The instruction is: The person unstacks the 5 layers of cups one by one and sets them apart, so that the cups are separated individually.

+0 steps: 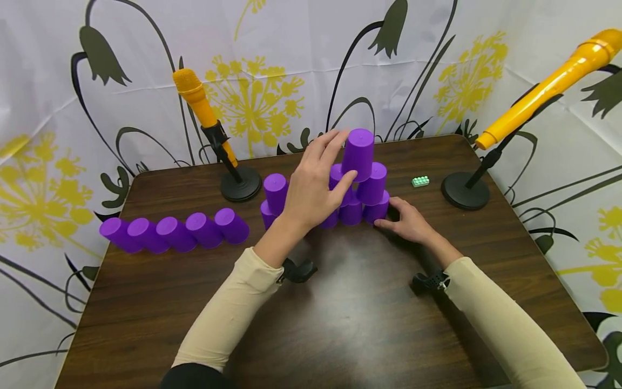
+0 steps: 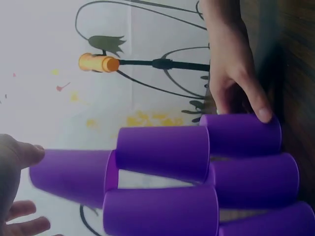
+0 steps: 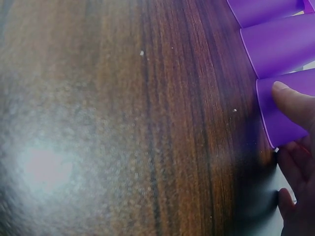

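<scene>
Upside-down purple cups form a stepped stack, with one top cup [image 1: 358, 154] above two middle-row cups [image 1: 372, 186] and a bottom row. My left hand [image 1: 316, 181] is beside the top cup, fingers extended. In the left wrist view its thumb [image 2: 30, 153] is at the cup's narrow end, while the other fingers stand apart from it. My right hand [image 1: 410, 220] holds the bottom right cup [image 1: 377, 209], thumb on the near side and fingers at the far right side. Part of the stack is hidden behind my left hand.
Several purple cups [image 1: 176, 233] stand in a row at the left. Another cup [image 1: 275, 192] rests on a lower one left of my hand. Yellow microphones on black stands [image 1: 240, 183] [image 1: 465, 190] flank the stack. A mint toy brick [image 1: 420, 181] lies at the back right.
</scene>
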Available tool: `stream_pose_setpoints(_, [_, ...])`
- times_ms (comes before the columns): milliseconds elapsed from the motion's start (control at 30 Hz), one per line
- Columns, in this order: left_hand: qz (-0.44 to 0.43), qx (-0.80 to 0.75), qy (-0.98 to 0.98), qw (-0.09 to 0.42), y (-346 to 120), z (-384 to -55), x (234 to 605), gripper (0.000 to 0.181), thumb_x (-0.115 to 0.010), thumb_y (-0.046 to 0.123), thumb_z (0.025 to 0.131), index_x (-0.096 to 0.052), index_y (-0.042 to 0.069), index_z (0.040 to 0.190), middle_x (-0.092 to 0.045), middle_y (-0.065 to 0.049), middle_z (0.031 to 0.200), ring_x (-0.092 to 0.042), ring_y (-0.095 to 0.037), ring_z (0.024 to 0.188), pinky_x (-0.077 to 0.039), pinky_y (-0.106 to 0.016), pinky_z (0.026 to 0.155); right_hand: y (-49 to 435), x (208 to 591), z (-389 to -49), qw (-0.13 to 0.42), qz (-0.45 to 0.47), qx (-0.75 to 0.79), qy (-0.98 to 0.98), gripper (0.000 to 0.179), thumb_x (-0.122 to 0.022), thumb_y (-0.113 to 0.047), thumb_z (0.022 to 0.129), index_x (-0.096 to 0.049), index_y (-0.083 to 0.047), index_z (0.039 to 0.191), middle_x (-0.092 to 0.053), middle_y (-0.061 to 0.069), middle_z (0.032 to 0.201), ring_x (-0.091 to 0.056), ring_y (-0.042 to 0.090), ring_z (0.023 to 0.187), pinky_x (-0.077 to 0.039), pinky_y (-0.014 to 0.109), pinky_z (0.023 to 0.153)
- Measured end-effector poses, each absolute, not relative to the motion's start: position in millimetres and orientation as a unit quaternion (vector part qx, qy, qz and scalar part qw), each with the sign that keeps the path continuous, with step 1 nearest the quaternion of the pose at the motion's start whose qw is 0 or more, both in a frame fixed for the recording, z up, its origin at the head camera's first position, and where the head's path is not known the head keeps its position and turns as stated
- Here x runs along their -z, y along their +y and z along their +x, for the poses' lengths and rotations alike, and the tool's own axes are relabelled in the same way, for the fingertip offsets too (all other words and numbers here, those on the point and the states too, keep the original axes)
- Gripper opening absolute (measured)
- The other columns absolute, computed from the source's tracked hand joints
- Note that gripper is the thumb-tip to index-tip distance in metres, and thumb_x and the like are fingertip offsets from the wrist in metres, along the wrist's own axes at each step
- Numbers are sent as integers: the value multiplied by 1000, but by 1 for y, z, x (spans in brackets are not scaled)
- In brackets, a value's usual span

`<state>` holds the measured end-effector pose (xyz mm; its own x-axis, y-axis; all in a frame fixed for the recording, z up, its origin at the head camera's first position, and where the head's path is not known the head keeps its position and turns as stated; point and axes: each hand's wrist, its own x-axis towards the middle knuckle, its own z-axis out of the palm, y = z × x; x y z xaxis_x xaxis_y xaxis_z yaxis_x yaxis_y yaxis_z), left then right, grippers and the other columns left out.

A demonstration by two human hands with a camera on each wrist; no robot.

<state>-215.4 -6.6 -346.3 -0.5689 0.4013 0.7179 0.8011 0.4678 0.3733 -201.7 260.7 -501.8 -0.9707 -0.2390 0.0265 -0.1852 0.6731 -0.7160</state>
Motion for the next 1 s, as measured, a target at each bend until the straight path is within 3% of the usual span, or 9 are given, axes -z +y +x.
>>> stream_pose_setpoints(200, [-363, 383, -810, 256, 14, -225, 347, 68, -66, 32, 93, -36, 22, 153, -40, -6, 150, -39, -20, 136, -45, -41, 99, 261, 503, -201, 26, -126, 394, 910, 68, -78, -27, 86, -47, -8, 143, -52, 18, 138, -44, 35, 131, -32, 56, 107])
stream_pose_setpoints(400, [-355, 391, -813, 246, 21, -228, 353, 54, -67, 27, 93, -50, 19, 144, -53, -8, 135, -56, -20, 118, -50, -38, 88, 260, 504, -201, 13, -142, 409, 901, 70, -78, -22, 85, -44, -8, 145, -49, 17, 143, -42, 35, 134, -30, 55, 109])
stream_pose_setpoints(633, [-348, 402, -812, 240, 21, -230, 362, 51, -66, 24, 94, -51, 21, 142, -55, -7, 129, -64, -22, 91, -52, -33, 70, 261, 504, -202, 16, -137, 408, 903, 68, -78, -22, 85, -47, -9, 144, -52, 18, 139, -44, 35, 131, -32, 55, 107])
stream_pose_setpoints(1000, [-351, 439, -775, 289, 0, -220, 359, 49, -70, 24, 91, -56, 18, 138, -58, -5, 126, -62, -17, 94, -50, -33, 69, 259, 503, -201, 17, -129, 400, 907, 74, -78, -26, 85, -41, -9, 148, -49, 19, 141, -42, 37, 132, -31, 57, 107])
